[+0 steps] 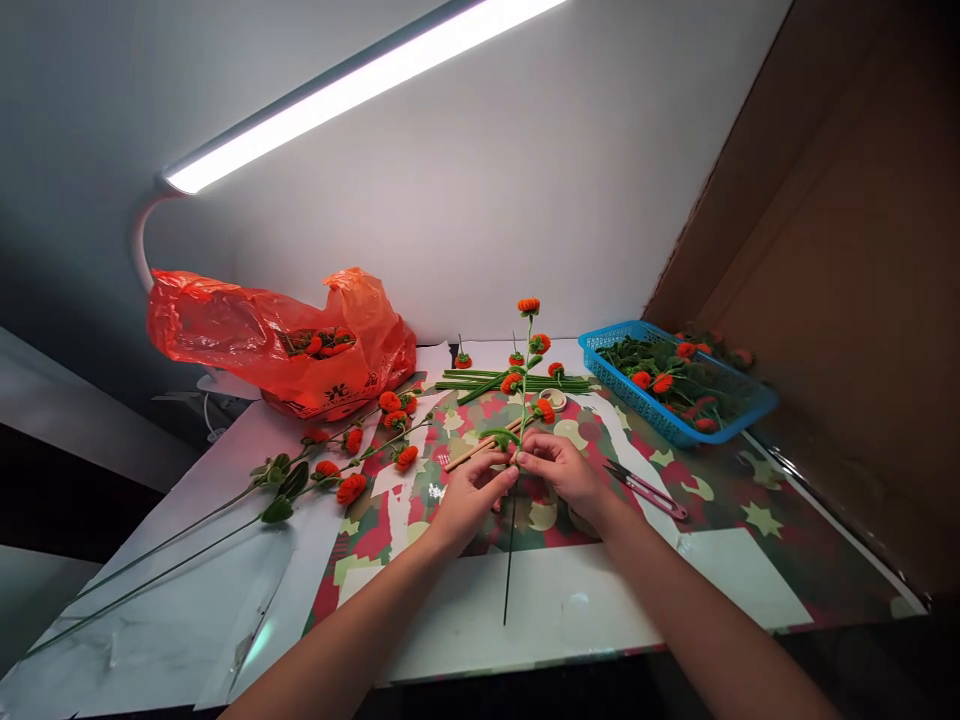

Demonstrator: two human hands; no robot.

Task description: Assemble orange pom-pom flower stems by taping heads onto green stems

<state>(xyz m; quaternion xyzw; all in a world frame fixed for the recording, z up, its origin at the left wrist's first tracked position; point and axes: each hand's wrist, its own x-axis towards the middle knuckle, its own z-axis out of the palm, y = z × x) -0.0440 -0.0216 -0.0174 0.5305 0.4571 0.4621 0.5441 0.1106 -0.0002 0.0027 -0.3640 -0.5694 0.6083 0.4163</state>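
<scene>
Upright in front of me stands a flower stem with several orange blooms along its upper part and a thin dark wire running down below my hands. My left hand pinches the stem from the left, thumb and fingertips together. From the right, my right hand pinches it at nearly the same height, its fingertips touching those of the left. A curved green leaf piece sticks out to the left just above the fingers. Behind the stem, a wooden stick and a roll of tape lie on the patterned mat.
Finished flower stems lie at the left. A red plastic bag holding flowers is behind them. Green stems lie at the back. Snips rest right of my hands, and a blue basket of flowers stands back right. A lamp hangs above.
</scene>
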